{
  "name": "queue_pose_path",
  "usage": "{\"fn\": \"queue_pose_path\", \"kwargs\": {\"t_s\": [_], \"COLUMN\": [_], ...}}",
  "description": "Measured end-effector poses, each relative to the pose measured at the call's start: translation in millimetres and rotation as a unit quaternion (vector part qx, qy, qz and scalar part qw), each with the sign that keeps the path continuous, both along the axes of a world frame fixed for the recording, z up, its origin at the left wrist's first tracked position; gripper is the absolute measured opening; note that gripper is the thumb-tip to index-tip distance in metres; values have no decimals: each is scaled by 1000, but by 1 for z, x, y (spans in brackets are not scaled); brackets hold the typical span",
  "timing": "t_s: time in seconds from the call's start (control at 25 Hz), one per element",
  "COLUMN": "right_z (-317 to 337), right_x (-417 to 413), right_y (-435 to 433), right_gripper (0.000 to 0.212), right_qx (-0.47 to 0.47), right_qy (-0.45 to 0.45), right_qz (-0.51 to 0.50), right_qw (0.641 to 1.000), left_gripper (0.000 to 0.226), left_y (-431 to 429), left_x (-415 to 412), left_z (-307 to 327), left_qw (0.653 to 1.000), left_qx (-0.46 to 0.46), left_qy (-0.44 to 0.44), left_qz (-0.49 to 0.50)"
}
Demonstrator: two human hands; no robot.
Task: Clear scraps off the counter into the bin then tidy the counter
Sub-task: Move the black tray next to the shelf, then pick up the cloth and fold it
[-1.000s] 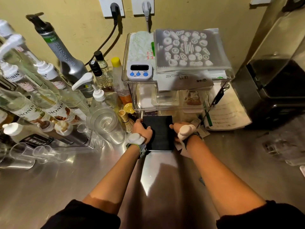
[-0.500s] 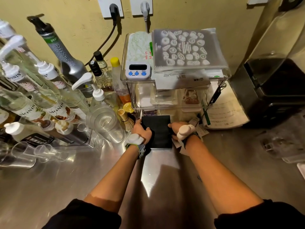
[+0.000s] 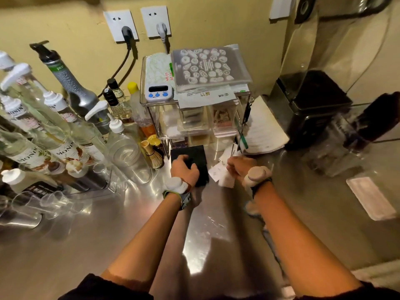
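Note:
A black square pad (image 3: 194, 156) lies flat on the steel counter (image 3: 108, 234), right in front of the clear shelf rack (image 3: 194, 118). My left hand (image 3: 184, 169) rests on top of the pad with fingers curled over it. White paper scraps (image 3: 223, 176) lie just right of the pad. My right hand (image 3: 239, 166) is closed around those scraps. Both wrists carry a pale band.
Syrup pump bottles (image 3: 54, 131) and clear cups (image 3: 127, 156) crowd the left. A bamboo whisk (image 3: 154, 155) stands beside the pad. A notebook (image 3: 263, 128) and a dark machine (image 3: 311, 107) are at the right, and a white cloth (image 3: 370, 198) lies near the right edge.
My right hand left the pad's right edge and moved right onto the paper scraps. My left hand shifted from the pad's left edge onto its top.

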State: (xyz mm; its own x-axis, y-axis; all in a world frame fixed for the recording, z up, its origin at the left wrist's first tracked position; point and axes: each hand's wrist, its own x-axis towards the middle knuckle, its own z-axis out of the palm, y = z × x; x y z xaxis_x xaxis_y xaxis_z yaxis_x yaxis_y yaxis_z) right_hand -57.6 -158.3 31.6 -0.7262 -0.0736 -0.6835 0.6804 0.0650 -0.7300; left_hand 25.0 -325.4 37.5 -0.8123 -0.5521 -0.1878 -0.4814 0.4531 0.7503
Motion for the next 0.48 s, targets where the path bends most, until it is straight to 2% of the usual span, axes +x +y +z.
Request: {"fn": "queue_pose_path", "kwargs": {"t_s": [0.16,0.28,0.4,0.48], "right_z": [-4,-9,-20,-27], "right_x": [28,53,73,86], "right_y": [61,107,150,175], "right_gripper": [11,14,11,11], "right_qx": [46,49,75,107], "right_qy": [21,4,10,10], "right_qz": [-33,-117,-147,-152], "right_qw": [998,992,986,983], "left_gripper": [32,18,13,18], "left_y": [55,102,142,161], "left_x": [11,19,26,30], "left_z": [3,-2,-14,-23], "left_qw": [997,993,985,978], "left_qx": [30,53,59,55], "left_qy": [42,42,14,-39], "left_qz": [-49,-98,-161,-198]}}
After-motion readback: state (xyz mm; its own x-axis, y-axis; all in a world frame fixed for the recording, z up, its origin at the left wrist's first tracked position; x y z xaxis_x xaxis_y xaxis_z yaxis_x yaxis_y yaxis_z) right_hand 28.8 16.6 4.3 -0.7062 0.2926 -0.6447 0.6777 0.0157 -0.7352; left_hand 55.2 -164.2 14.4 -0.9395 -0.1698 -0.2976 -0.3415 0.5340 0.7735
